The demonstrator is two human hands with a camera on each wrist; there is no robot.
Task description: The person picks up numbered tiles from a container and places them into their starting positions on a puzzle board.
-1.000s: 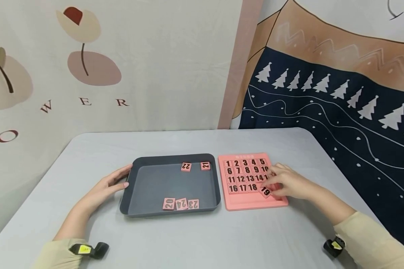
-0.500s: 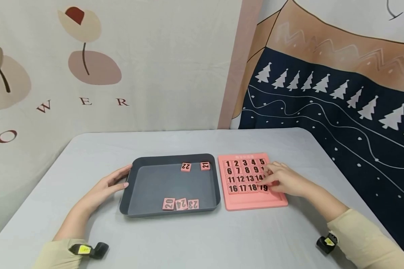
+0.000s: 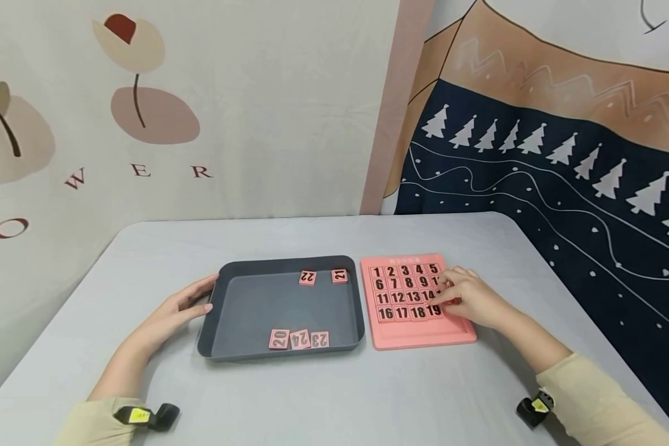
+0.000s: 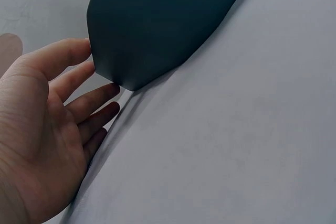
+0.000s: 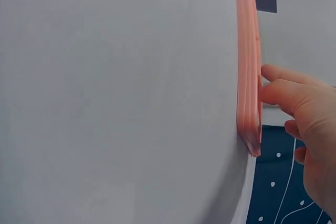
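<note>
In the head view, a pink number board (image 3: 418,339) holds rows of square number tiles running from 1 to 19. My right hand (image 3: 471,298) is over its right side, with thumb and finger at the number 19 tile (image 3: 433,311), which lies in the row beside 18. That hand hides the right ends of the rows. In the right wrist view, fingertips meet the board's (image 5: 248,66) top. To the left, my left hand (image 3: 175,310) touches the outer left wall of a dark grey tray (image 3: 206,331), fingers extended; the left wrist view shows them against the tray's (image 4: 147,24) corner.
Inside the tray, a 22 tile (image 3: 307,277) and a 21 tile (image 3: 339,276) lie near the far wall. Tiles 20 (image 3: 279,339), 24 (image 3: 300,339) and 23 (image 3: 319,339) lie by the near wall. A white cloth covers the table (image 3: 312,402); patterned curtains (image 3: 290,111) hang behind.
My right hand has moved slightly left with the 19 tile, which has turned from tilted to straight and now lines up with its row. The left hand and tray have stayed put.
</note>
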